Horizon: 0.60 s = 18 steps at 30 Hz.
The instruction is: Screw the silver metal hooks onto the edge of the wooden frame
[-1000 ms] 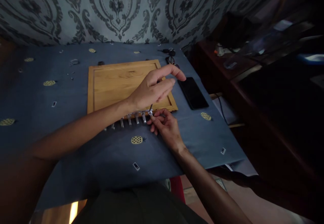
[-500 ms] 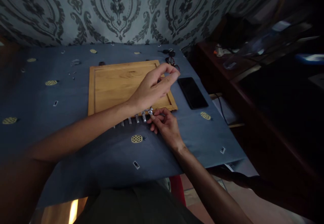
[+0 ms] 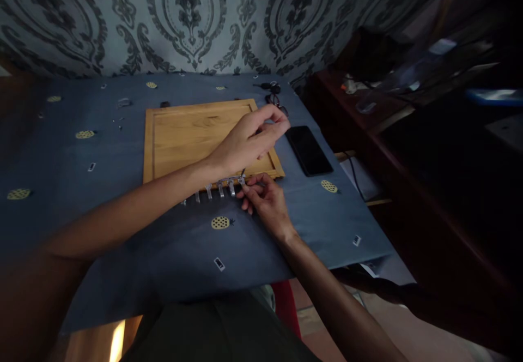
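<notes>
A row of small shiny metal clips [image 3: 221, 188] hangs along the front edge of the wooden board [image 3: 183, 138]. My right hand [image 3: 267, 204] is at the right end of that row, its thumb and fingers closed on the last metal clip [image 3: 242, 180]. Above the board's right side, my left hand [image 3: 253, 136] is bent over with thumb and fingertips pressed together. What it holds, if anything, is hidden by the hand. A thin dark tip [image 3: 244, 172] shows just below it, by the last clip. My left forearm crosses the board's front left part.
A black phone [image 3: 309, 150] lies right of the board, with keys [image 3: 272, 88] behind it. Small bits [image 3: 119, 120] and a clear piece [image 3: 123, 102] lie at the left on the blue tablecloth [image 3: 53, 149]. A dark red desk [image 3: 339, 92] stands at the right.
The view has shifted slightly. My left hand has tilted a little, and the thin dark tip shows more clearly below it. My right hand stays on the same clip.
</notes>
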Each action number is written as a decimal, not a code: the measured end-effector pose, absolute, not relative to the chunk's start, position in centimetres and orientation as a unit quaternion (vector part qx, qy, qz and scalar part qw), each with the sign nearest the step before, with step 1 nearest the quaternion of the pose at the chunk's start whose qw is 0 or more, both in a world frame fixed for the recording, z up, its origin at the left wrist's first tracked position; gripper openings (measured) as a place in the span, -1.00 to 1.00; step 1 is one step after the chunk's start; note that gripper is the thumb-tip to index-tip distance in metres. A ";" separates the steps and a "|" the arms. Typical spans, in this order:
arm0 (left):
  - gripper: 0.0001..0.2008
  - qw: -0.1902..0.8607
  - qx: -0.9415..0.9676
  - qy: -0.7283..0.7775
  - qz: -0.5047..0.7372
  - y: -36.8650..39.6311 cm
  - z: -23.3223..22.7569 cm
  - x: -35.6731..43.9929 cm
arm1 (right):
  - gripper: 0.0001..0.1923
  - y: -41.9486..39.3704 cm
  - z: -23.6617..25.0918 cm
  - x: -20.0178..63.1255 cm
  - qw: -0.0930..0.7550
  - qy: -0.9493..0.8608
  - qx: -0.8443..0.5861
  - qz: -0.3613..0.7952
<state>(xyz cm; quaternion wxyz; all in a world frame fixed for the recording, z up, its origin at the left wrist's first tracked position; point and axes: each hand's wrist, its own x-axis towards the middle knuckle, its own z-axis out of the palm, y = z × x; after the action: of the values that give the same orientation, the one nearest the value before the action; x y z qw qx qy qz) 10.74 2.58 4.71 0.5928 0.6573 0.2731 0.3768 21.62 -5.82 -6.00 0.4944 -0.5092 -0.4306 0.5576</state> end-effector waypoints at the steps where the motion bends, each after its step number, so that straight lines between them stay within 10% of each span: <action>1: -0.86 0.588 0.650 0.282 0.391 2.4 4.7 10.8 | -0.54 -5.8 -6.0 21.6 0.494 -0.431 -0.509 0.558; 18: -0.83 0.669 0.666 0.143 0.296 3.2 4.1 11.3 | -0.56 -5.8 -6.0 21.6 0.492 -0.435 -0.508 0.557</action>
<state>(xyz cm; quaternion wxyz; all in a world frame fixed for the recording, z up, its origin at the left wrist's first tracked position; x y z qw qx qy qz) 11.25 3.17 4.06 0.6692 0.6662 0.1430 0.2964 21.61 -5.79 -5.98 0.4919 -0.5078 -0.4354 0.5573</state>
